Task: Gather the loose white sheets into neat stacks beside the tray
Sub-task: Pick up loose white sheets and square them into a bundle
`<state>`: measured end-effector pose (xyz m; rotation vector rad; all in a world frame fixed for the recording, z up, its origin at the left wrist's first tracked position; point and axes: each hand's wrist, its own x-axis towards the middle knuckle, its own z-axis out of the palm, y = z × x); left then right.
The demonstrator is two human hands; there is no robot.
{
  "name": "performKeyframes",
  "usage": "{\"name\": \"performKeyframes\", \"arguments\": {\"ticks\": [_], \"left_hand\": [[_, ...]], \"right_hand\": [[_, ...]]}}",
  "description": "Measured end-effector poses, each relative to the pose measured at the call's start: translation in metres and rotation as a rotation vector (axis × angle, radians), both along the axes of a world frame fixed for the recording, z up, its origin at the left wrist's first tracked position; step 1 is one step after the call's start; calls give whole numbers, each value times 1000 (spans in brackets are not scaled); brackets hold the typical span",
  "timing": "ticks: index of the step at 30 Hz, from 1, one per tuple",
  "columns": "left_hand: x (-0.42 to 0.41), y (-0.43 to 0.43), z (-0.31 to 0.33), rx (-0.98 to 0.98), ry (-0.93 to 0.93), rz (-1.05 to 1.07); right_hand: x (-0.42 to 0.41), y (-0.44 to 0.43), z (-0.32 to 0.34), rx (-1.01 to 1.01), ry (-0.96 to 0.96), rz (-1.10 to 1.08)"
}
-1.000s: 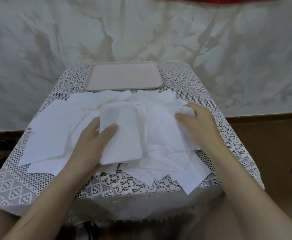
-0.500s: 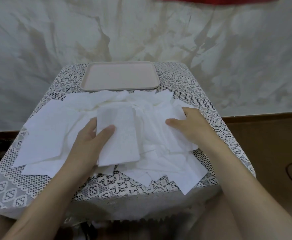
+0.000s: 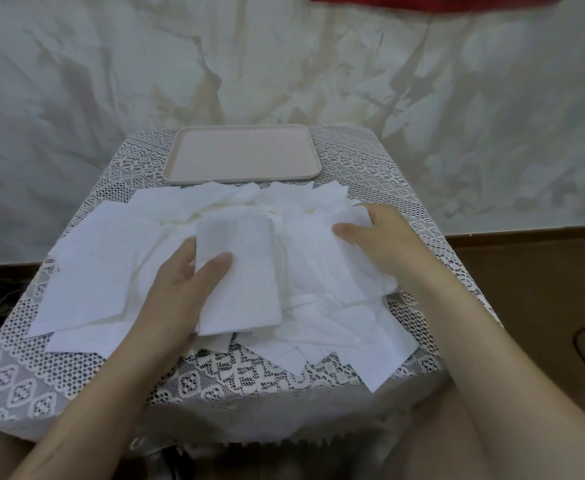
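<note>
Since a second ago the right hand (image 3: 384,240) has slid a little toward the middle of the bench (image 3: 235,372), while the left hand (image 3: 180,282) has kept its place. The left grip holds a small squared stack (image 3: 239,271) of white sheets, thumb on top and fingers underneath, above the middle of the bench. The right hand lies palm down on the loose white sheets (image 3: 322,306), thumb stretched out. A sheet edge hides its fingertips, so I cannot tell whether that grip pinches anything. The loose sheets overlap in a wide, untidy pile from the left edge to the right edge, and one corner pokes past the near edge on the right. A pale pink tray (image 3: 242,154) sits at the middle of the far edge, its near rim touching the pile. A white lace cloth (image 3: 381,174) covers the bench.
</note>
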<state>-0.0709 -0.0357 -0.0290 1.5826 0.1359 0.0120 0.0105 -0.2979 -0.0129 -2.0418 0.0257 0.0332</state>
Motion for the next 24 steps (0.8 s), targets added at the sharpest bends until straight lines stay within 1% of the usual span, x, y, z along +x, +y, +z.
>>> {"name": "performKeyframes", "arguments": {"ticks": [3, 6, 8, 11, 14, 18, 19, 21, 22, 24], "left_hand": [[0, 1, -1, -17, -3, -9], [-1, 2, 1, 0, -1, -28], [-1, 2, 1, -3, 8, -23], [-2, 2, 1, -23, 14, -22], [-2, 1, 2, -25, 13, -10], [-1, 2, 0, -27, 1, -22], [-1, 3, -1, -30, 0, -28], [-1, 4, -2, -20, -4, -33], [0, 5, -2, -13, -8, -31], [2, 5, -3, -20, -14, -25]], "right_hand": [[-1, -4, 5, 91, -43, -89], [0, -5, 5, 160, -11, -117], [0, -1, 2, 123, 35, -84], [1, 8, -5, 15, 84, -43], [2, 13, -4, -7, 44, -52], [-2, 13, 4, -36, -91, -110], [-2, 11, 6, -17, -113, -118], [-3, 5, 9, 99, -131, -119], [-5, 3, 11, 162, -121, -105], [-9, 0, 12, 218, -107, -68]]}}
